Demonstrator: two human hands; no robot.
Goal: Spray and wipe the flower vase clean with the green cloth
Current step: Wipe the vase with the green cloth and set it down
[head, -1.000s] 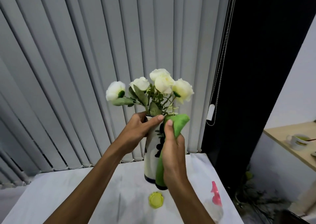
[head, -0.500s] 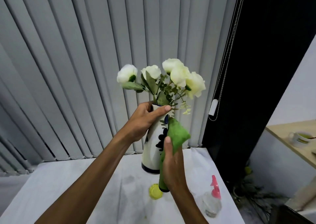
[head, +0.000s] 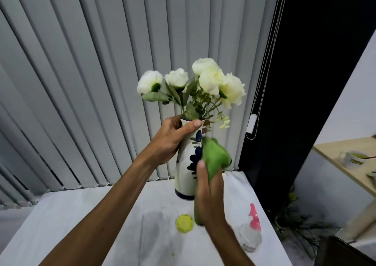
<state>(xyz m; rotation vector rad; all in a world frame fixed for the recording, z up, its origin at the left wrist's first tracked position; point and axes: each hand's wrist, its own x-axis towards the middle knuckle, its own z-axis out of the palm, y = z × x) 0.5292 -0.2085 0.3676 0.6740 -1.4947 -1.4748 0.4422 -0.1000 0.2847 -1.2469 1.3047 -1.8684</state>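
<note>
A white vase (head: 184,170) with dark blue leaf marks holds white flowers (head: 211,78) and is lifted above the table. My left hand (head: 169,141) grips the vase around its neck. My right hand (head: 209,194) holds the green cloth (head: 214,158) pressed against the vase's right side, around its middle. The cloth's lower end hangs behind my right hand. A clear spray bottle (head: 251,232) with a pink nozzle stands on the table at the right, away from both hands.
The table (head: 81,215) has a white cover. A yellow-green lid (head: 184,223) lies on it below the vase. Grey vertical blinds (head: 81,82) hang behind. At the right are a dark panel and a wooden shelf with a cup (head: 354,159).
My right hand and the cloth have slid down the vase's side from near the neck to the middle. The vase sits higher in the view than a second ago.
</note>
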